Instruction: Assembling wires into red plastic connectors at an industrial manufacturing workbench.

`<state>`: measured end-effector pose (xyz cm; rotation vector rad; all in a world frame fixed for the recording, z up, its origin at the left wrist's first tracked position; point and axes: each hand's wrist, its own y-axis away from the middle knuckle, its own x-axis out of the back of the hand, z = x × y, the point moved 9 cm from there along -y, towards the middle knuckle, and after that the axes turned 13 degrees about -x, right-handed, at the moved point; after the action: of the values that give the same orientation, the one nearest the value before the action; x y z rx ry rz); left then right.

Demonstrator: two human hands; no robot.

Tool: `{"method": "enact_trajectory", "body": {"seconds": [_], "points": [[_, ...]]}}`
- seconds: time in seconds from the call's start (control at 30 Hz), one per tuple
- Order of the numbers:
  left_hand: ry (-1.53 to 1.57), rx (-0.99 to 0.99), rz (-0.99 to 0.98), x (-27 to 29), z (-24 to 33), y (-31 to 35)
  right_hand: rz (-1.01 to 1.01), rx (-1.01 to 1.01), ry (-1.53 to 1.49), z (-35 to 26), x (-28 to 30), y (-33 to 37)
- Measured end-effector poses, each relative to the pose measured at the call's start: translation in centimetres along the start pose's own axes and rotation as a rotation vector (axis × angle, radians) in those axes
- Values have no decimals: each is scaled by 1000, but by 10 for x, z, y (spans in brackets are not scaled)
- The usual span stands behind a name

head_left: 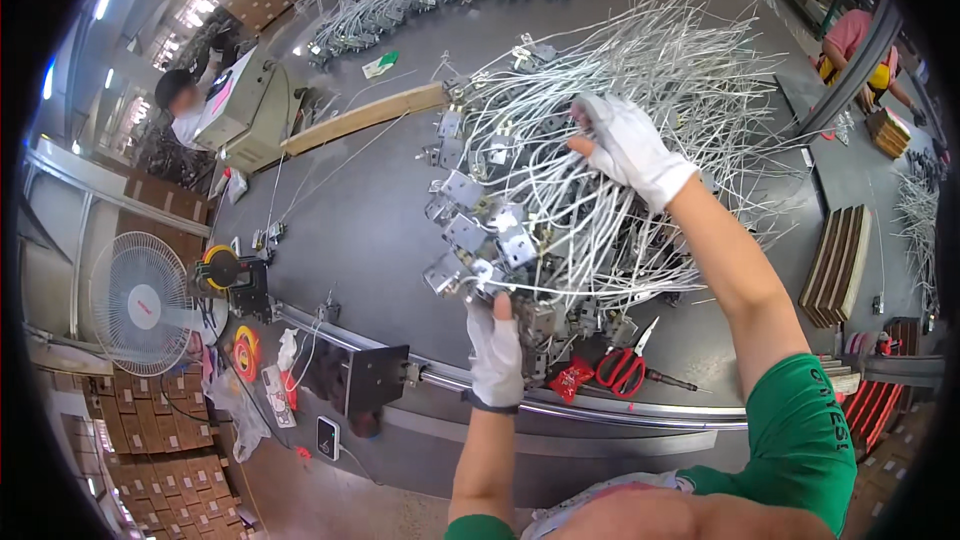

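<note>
Your white-gloved right hand (628, 148) is resting over the middle of a large tangle of thin white wires (665, 65), its fingers bent and its thumb lying bare against the strands; whether they are gripping any, you cannot tell from here. Your white-gloved left hand (495, 352) is standing at the near edge of the same pile, thumb and fingers pointing away from you, just beside the silver box-shaped metal parts (465, 190); whether they are pinching one is not clear. These parts are lying along the pile's left side, the wires spreading toward the far right across the dark grey tabletop (360, 200). Near you, right of your left hand, a small shiny red packet (571, 378), red-handled scissors (637, 352) and a dark, slim screwdriver (668, 378) are lying together. Farther left, a pale wooden strip (365, 120) is lying beyond the bare tabletop.
</note>
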<state>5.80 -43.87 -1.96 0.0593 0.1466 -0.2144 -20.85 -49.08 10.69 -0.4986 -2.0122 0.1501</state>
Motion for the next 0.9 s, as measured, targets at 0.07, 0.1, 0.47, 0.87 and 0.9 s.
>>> {"method": "enact_trajectory", "body": {"seconds": [0.07, 0.1, 0.47, 0.87, 0.9], "points": [[-138, -228, -78, -3, 19, 17, 29, 89, 11, -8, 11, 18], [-215, -255, -119, -9, 30, 25, 30, 87, 15, -6, 14, 25], [-332, -317, -292, -13, -11, 92, 129, 83, -77, -2, 44, 67], [-622, -188, -258, 4, 57, 154, 92, 135, -78, -1, 37, 84], [-431, -144, -200, 9, 49, 162, 77, 159, -121, -11, 40, 88]]}}
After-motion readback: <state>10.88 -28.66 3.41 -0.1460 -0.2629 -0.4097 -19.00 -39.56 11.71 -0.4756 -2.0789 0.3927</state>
